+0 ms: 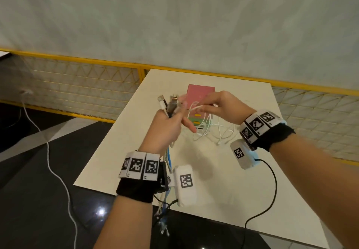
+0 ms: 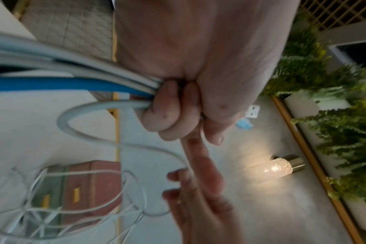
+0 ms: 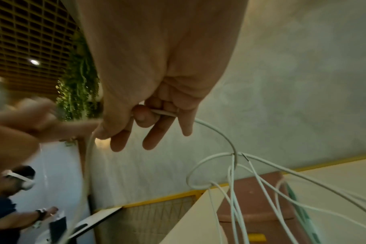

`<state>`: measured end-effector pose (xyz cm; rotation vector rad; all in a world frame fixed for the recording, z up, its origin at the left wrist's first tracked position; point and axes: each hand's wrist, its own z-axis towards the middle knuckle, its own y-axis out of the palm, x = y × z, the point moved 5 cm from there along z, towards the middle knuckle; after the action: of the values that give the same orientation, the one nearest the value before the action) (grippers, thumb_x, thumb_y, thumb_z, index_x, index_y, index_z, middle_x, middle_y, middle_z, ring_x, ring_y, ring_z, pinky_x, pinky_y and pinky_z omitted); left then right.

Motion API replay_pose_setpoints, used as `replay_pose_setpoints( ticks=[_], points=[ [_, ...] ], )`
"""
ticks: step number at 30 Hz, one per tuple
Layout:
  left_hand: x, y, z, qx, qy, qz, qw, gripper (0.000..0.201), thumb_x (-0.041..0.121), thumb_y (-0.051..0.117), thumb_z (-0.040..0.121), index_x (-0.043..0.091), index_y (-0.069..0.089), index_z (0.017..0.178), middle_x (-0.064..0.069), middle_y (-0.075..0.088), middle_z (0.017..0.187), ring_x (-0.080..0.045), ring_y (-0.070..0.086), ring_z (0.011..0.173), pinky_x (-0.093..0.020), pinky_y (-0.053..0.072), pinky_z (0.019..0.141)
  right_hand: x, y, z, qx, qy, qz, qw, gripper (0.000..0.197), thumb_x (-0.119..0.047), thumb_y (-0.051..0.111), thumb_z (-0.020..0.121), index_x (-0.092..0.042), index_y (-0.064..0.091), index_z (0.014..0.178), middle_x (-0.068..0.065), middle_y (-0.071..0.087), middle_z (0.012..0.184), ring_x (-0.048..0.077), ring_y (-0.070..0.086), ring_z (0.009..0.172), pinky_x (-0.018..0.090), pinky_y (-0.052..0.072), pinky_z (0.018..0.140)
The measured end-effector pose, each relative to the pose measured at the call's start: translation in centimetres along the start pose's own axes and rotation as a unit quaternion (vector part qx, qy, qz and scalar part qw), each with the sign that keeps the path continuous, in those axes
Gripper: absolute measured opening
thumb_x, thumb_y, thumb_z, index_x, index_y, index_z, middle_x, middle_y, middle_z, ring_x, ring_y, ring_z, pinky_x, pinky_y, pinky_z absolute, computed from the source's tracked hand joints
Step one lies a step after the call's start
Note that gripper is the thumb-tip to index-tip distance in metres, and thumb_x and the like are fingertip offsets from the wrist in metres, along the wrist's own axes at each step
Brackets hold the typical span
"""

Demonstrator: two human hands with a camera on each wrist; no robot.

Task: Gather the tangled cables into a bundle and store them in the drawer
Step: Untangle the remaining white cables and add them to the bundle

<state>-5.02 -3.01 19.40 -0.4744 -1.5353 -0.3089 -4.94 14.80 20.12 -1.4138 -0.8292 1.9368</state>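
Left wrist alone shows left hand (image 2: pixel 178 102) clenching blue-and-white cables (image 2: pixel 73 82); right hand (image 3: pixel 157 107) pinches one.

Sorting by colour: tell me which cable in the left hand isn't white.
The blue cable, gripped in the left hand among white cables; it alone is coloured.

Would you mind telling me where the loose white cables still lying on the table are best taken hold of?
Probably at the crossing loops before the drawer box, from above on the right: strands bunch there, and the right hand already pinches one; the left hand holds a bundle.
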Motion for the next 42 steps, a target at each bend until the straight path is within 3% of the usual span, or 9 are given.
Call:
replay_pose_setpoints(
  ticks=[4,8,16,18,22,25,28,35,42],
  points=[
    [-1.6,1.8,0.4,-0.016,-0.039,0.032,0.999,0.036,0.04,0.048,0.1,0.02,0.066,0.075,-0.015,0.069,0.064,-0.009,0.035,0.034,-0.027,0.026,0.047,-1.4,-0.1,-0.3,0.002,-0.029,0.032,0.999,0.012,-0.02,0.062,0.089,-0.013,0.072,0.09,-0.013,0.061,0.075,0.004,0.055,0.07,0.018,0.042,0.065],
    [-0.4,0.2,0.5,0.103,0.002,-0.032,0.994,0.028,0.022,0.05,0.101,0.02,0.059,0.074,0.002,0.052,0.052,0.0,0.038,0.034,-0.019,0.031,0.043,1.8,0.6,-1.7,-0.021,0.052,0.01,0.998,0.027,-0.025,0.045,0.098,-0.012,0.066,0.086,-0.005,0.061,0.076,0.008,0.054,0.07,0.025,0.042,0.068],
    [0.2,-2.8,-0.3,0.223,0.063,-0.072,0.97,0.023,0.021,0.047,0.103,0.009,0.057,0.085,-0.003,0.05,0.061,-0.002,0.037,0.034,-0.018,0.033,0.045,5.3,3.0,-3.4,-0.011,0.129,0.078,0.988,0.031,-0.021,0.041,0.1,-0.012,0.065,0.084,-0.009,0.055,0.07,0.001,0.048,0.063,0.015,0.041,0.068],
    [-0.3,-3.6,-0.2,0.244,0.054,-0.011,0.968,0.019,0.022,0.046,0.102,0.017,0.064,0.103,-0.003,0.063,0.06,-0.002,0.04,0.036,-0.026,0.037,0.057,4.9,3.0,-3.1,-0.014,0.137,0.089,0.986,0.028,-0.021,0.042,0.1,-0.012,0.067,0.088,-0.005,0.058,0.074,0.007,0.053,0.068,0.018,0.046,0.071],
    [-0.2,-1.8,-0.1,0.161,0.088,0.113,0.977,0.053,0.013,0.047,0.099,0.036,0.039,0.145,-0.004,0.072,0.068,-0.001,0.048,0.051,-0.023,0.041,0.062,2.3,3.3,-2.8,-0.069,0.085,-0.003,0.994,0.026,-0.025,0.045,0.099,-0.014,0.067,0.092,-0.005,0.063,0.077,-0.001,0.05,0.057,0.009,0.038,0.058],
    [-1.4,1.3,0.6,0.022,0.033,0.208,0.977,0.038,0.015,0.048,0.099,0.035,0.052,0.131,-0.003,0.072,0.068,0.003,0.048,0.039,-0.019,0.036,0.046,-0.2,3.4,-2.5,-0.082,0.016,-0.04,0.996,0.026,-0.023,0.044,0.099,-0.009,0.065,0.098,-0.007,0.062,0.08,-0.006,0.049,0.061,0.014,0.036,0.059],
    [-3.0,2.1,1.0,-0.023,-0.021,0.23,0.973,0.017,0.012,0.047,0.096,0.017,0.061,0.086,0.001,0.063,0.051,0.001,0.045,0.035,-0.022,0.036,0.05,-1.0,2.8,-2.3,-0.077,-0.044,-0.087,0.992,0.023,-0.02,0.045,0.098,-0.007,0.063,0.098,-0.007,0.057,0.085,0.004,0.049,0.075,0.019,0.041,0.07],
    [-1.0,-1.6,0.5,0.152,0.033,0.051,0.986,0.024,0.03,0.061,0.094,0.02,0.062,0.073,0.002,0.055,0.055,-0.015,0.047,0.047,-0.024,0.038,0.05,4.0,2.4,-4.1,-0.041,0.058,-0.027,0.997,0.023,-0.013,0.037,0.1,-0.011,0.054,0.085,0.0,0.05,0.082,0.014,0.046,0.075,0.025,0.035,0.072],
    [2.5,-5.8,-0.9,0.265,0.088,-0.114,0.954,0.02,0.013,0.052,0.1,0.022,0.06,0.084,0.005,0.051,0.069,-0.001,0.041,0.039,-0.015,0.031,0.041,7.0,1.4,-3.4,-0.037,0.141,-0.082,0.986,0.024,-0.006,0.034,0.098,-0.008,0.052,0.082,0.009,0.05,0.085,0.024,0.047,0.08,0.027,0.036,0.075]
  ],
)
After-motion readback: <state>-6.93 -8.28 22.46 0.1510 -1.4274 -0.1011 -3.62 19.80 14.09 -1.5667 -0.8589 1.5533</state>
